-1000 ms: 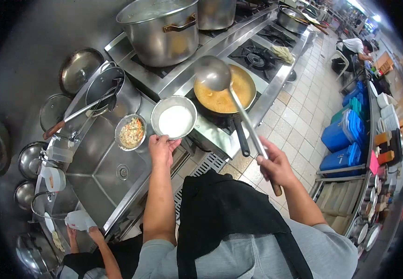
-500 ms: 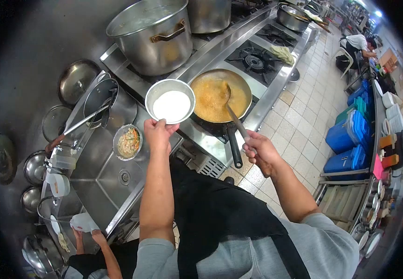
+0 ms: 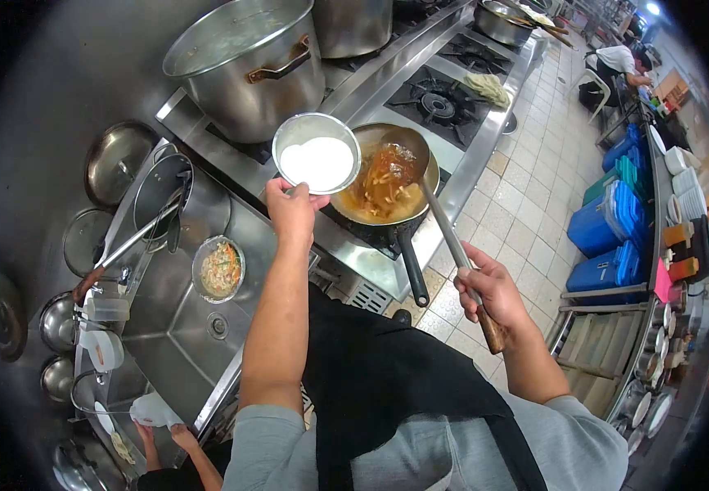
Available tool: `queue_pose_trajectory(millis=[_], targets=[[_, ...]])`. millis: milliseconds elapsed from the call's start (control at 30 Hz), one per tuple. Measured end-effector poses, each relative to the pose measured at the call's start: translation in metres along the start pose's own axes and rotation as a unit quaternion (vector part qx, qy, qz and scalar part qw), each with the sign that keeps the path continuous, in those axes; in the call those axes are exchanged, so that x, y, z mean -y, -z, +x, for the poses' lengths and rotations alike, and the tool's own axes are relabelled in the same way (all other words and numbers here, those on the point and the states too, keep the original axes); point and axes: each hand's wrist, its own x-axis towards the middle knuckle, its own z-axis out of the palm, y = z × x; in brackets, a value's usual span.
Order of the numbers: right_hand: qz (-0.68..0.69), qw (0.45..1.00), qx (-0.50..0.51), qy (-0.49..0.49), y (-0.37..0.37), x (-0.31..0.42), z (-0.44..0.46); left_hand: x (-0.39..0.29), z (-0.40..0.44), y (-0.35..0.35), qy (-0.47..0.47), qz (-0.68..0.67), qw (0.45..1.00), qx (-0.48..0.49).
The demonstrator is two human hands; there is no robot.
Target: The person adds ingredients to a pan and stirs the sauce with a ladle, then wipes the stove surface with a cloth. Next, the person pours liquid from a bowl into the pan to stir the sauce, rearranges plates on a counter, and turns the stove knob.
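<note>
My left hand (image 3: pixel 293 211) grips the near rim of a metal bowl (image 3: pixel 317 153) of white liquid, held beside and partly over the pan's left edge. My right hand (image 3: pixel 489 288) is closed round the wooden-ended handle of a large ladle (image 3: pixel 444 214). The ladle's bowl, full of brown liquid with bits in it, is over the frying pan (image 3: pixel 368 214). Brown liquid and pieces lie in the pan on the stove; its black handle (image 3: pixel 411 266) points toward me. A bowl of shredded vegetables (image 3: pixel 218 269) stands at the sink's edge.
Behind the pan are a large pot (image 3: pixel 248 78), a bare burner (image 3: pixel 438 104) and a cloth (image 3: pixel 488 88). The sink (image 3: pixel 195 315) is at left, where a co-worker's hands (image 3: pixel 182 436) hold a white container. Blue bins (image 3: pixel 604 219) line the right; another person (image 3: pixel 616 67) is farther back.
The ladle, first above the pan, dipped into it and now holds brown liquid. My left hand has brought the white-liquid bowl up and right, closer to the pan.
</note>
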Motion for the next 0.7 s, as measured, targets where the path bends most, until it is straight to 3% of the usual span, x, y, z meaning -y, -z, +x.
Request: queue_pose_trajectory(millis=[300,467,567,700], targets=[[-0.276,0.953,-0.071,0.103,0.002,-0.025,0.037,0.000,0.006,-0.018,-0.004,0.022,1.000,0.017],[-0.261,0.961,-0.026,0.084,0.004,-0.042,0.054,0.004,0.009,-0.023,-0.021,0.012,1.000,0.019],[0.009,0.997,0.073,-0.032,0.005,-0.038,0.048,0.002,0.008,-0.026,-0.027,0.023,0.999,0.021],[0.144,0.982,0.095,-0.080,0.010,-0.029,0.033,0.002,0.009,-0.028,-0.049,0.049,0.997,0.019]])
